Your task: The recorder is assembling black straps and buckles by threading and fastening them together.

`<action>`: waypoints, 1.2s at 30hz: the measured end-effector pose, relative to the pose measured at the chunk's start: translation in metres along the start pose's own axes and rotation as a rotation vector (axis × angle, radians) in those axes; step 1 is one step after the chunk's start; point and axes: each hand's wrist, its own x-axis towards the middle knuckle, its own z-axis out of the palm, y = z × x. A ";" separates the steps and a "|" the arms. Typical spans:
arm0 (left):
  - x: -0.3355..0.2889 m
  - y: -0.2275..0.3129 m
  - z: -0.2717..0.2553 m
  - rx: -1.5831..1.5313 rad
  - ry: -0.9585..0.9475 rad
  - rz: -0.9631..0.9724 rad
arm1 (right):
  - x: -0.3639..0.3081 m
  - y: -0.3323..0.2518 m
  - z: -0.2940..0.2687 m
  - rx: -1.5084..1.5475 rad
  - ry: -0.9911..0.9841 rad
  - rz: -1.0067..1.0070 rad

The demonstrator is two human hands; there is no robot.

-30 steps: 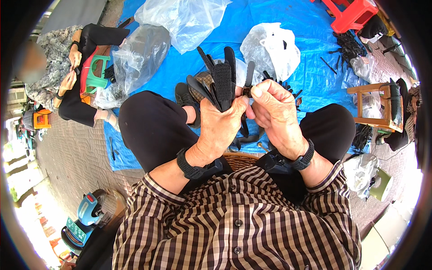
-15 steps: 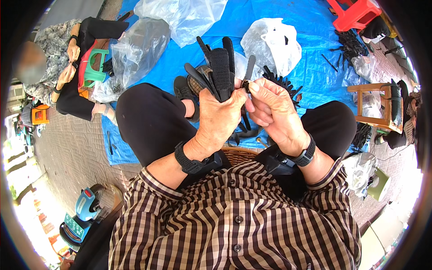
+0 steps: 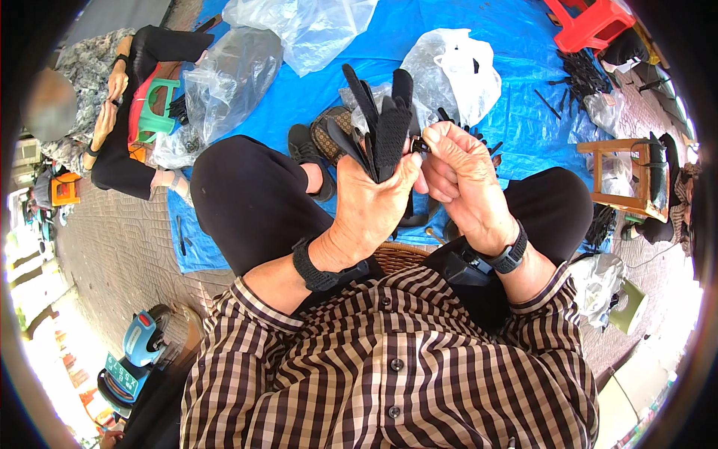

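My left hand (image 3: 360, 208) is closed round a bundle of black fabric straps (image 3: 390, 138), which look like hook-and-loop straps and fan out upward from the grip. Its thumb reaches toward a small black buckle-like piece (image 3: 420, 145) on the right of the bundle. My right hand (image 3: 467, 183) pinches that piece between thumb and fingertips, close against the left thumb. Exactly how the piece joins the strap is hidden by the fingers. Behind my right hand lie more black straps (image 3: 446, 115), partly covered. Below the hands, a wicker basket (image 3: 400, 257) shows between my legs.
A blue tarp (image 3: 314, 90) covers the ground ahead, with clear plastic bags (image 3: 233, 71) on it. Another person (image 3: 112, 97) works at the left beside a green stool (image 3: 155, 112). At the right are a red stool (image 3: 591, 26), a wooden stool (image 3: 636, 176) and a black strap pile (image 3: 583, 75).
The strap bundle has tilted and shifted right. My right hand has risen slightly and moved right with its pinch. A strap end that stood up above the buckle-like piece no longer shows.
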 end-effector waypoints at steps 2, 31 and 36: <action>-0.002 -0.003 -0.002 0.088 -0.034 0.037 | 0.001 0.001 0.002 -0.051 0.013 -0.104; 0.000 0.014 -0.032 0.336 -0.306 0.209 | -0.011 -0.003 -0.010 0.110 -0.262 0.261; -0.007 0.013 -0.024 0.501 -0.229 0.270 | -0.014 0.003 -0.012 0.068 -0.206 0.173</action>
